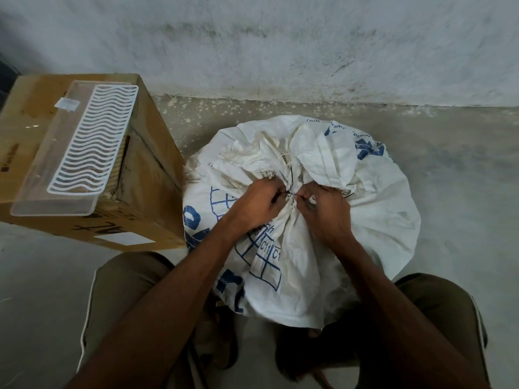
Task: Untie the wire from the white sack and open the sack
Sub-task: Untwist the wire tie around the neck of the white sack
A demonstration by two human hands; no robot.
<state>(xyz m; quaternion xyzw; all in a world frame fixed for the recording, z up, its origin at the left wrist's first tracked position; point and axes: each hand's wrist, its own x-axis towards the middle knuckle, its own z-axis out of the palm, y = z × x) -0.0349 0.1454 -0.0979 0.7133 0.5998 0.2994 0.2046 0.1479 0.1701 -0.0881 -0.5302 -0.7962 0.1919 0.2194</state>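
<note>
A white woven sack [373,220] with blue print stands on the floor between my knees, its neck bunched tight at the top. A thin dark wire [290,183] is wound round that neck. My left hand [257,203] pinches one wire end on the left of the knot. On the right side my right hand [327,209] pinches the other end. Both hands press against the gathered fabric, and their fingers hide most of the knot.
A brown cardboard box [146,169] stands to the left of the sack, touching it. On top lies a clear plastic tray [42,175] with a white wavy wire rack [92,141]. A stained grey wall [280,46] rises behind; bare concrete floor [463,178] lies to the right.
</note>
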